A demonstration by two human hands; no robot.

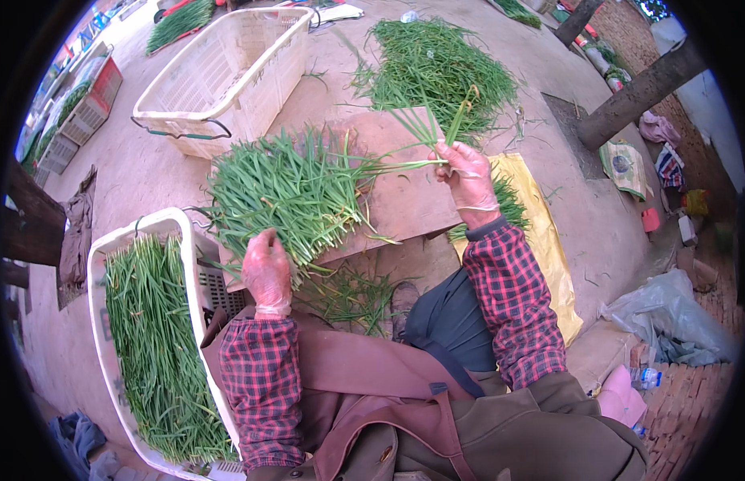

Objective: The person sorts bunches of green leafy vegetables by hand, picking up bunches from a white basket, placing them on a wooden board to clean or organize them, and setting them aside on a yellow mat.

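Note:
My right hand [471, 181], in a thin see-through glove, is raised over the right end of a low board [416, 180]. Its thumb and fingers pinch a few garlic chives [416, 166], whose green leaves fan out up and to the left. A thick heap of chives [288, 192] covers the left part of the board, pale stem ends toward me. At the heap's near-left edge is my left hand [268, 271], gloved likewise, back upward and fingers curled in. Whatever those fingers hold, if anything, is hidden.
A white crate [188, 264] packed with chives stands at my left. Beyond the board are another white crate [228, 104] and a loose chive pile [436, 72] on the floor. A yellow sack [541, 248] lies right, under more chives [508, 200]. Loose leaves [352, 301] litter the ground below.

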